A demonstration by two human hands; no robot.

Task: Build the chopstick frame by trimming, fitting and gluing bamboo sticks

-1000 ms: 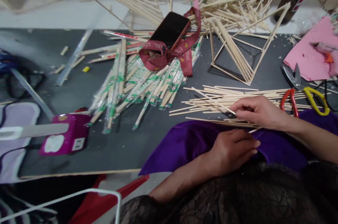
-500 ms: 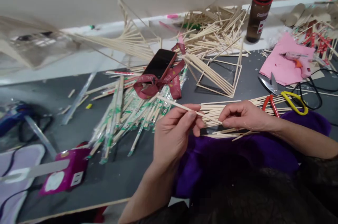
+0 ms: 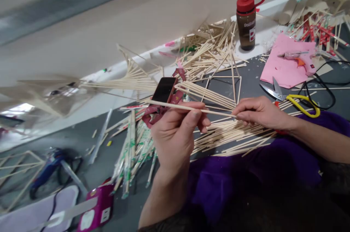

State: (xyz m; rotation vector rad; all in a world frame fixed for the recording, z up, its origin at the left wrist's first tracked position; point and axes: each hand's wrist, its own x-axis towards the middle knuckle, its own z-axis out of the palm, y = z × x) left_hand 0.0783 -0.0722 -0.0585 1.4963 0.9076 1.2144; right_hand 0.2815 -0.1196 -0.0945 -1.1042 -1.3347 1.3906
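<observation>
Head view: left hand (image 3: 175, 133) and right hand (image 3: 261, 113) hold one thin wooden stick (image 3: 218, 113)

The thin wooden stick is raised over a cluttered grey table (image 3: 128, 210), running almost level from side to side, its left end slightly higher. The left hand pinches it between thumb and fingers, partway along its length. The right hand grips the right end between thumb and fingertips.

Below and between the hands lies a spread of loose sticks (image 3: 218, 135), roughly side by side. Purple cloth (image 3: 226, 173) covers the near edge, under the forearms. Just beyond the right wrist are scissors (image 3: 279, 95) with parted blades, one yellow handle and a red one partly hidden by the hand.

Behind the left hand, a dark phone (image 3: 164, 89) and a dusky red strap (image 3: 153, 113) rest on chopsticks in clear wrappers (image 3: 131, 148). To the right of the phone stands an angular stick frame (image 3: 207, 95), and beyond it a messy heap of sticks (image 3: 210, 53).

At the back stands a brown bottle (image 3: 246, 27) with a red lid. Farther right, a pale glue gun (image 3: 296, 57) lies on a pink sheet (image 3: 273, 64). At lower left are a blue glue gun (image 3: 45, 177) and a magenta box (image 3: 102, 203), the box cut off by the bottom edge.
</observation>
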